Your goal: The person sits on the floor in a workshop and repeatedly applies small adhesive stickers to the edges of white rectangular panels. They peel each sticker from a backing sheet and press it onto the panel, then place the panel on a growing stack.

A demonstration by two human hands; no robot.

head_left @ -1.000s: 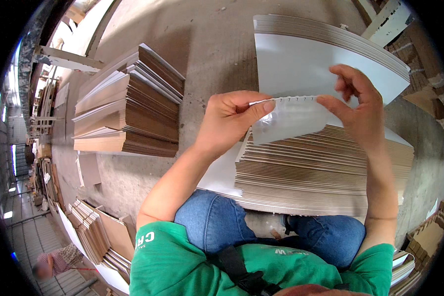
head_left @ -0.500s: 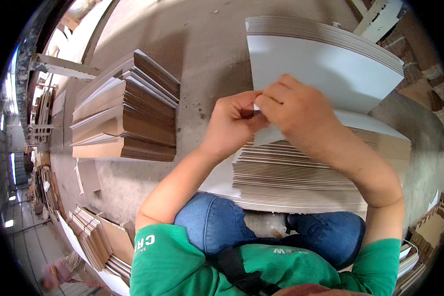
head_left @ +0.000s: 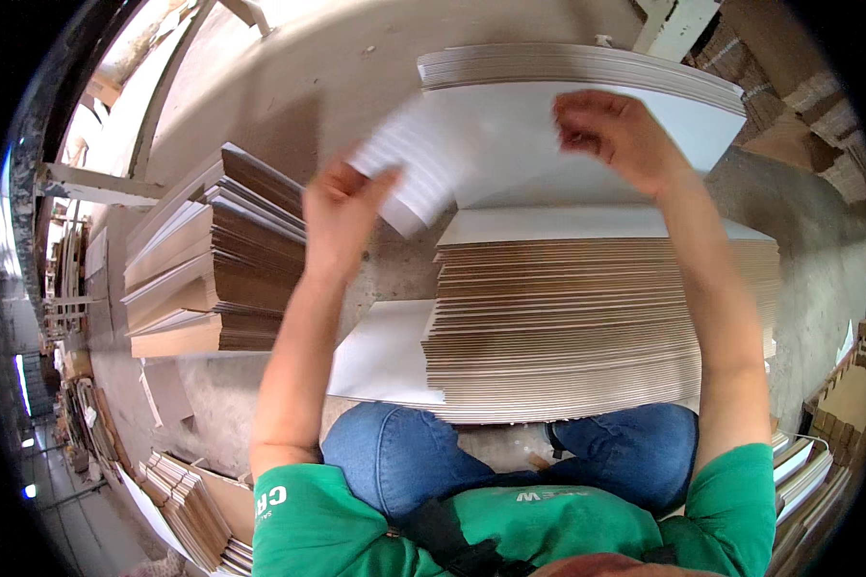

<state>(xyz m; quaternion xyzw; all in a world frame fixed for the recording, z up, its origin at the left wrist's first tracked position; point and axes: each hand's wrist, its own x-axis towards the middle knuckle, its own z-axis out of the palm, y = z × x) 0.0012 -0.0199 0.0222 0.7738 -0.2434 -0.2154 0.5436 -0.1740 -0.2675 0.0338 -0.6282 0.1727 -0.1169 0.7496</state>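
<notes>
We take the tall stack of cardboard sheets (head_left: 597, 317) in front of the knees as our landmark. Above its top, the left hand (head_left: 342, 216) holds a white sheet (head_left: 409, 173), which looks blurred. The fingers are closed around the lower left corner of this sheet, with the thumb on one side and the other fingers behind it. The sheet is lifted and tilted, and it does not touch the stack.

The right hand (head_left: 616, 135) is above the far right part of the stack. Its fingers are curled together, and we cannot tell if they pinch the edge of a sheet or only touch it. Under this hand and behind the stack there is a second pile of white sheets (head_left: 587, 87), which rises toward the far side.

To the left of the stack, well apart from it, a brown pile of folded cardboard (head_left: 216, 260) stands on the concrete floor (head_left: 289, 87). One flat white sheet (head_left: 385, 351) lies just beside the lower left corner of the stack, partly under it. Nearer to us than the stack we see the knees in blue jeans (head_left: 404, 452) and a green shirt (head_left: 356, 529). More cardboard bundles (head_left: 188, 505) lie far to the lower left.
</notes>
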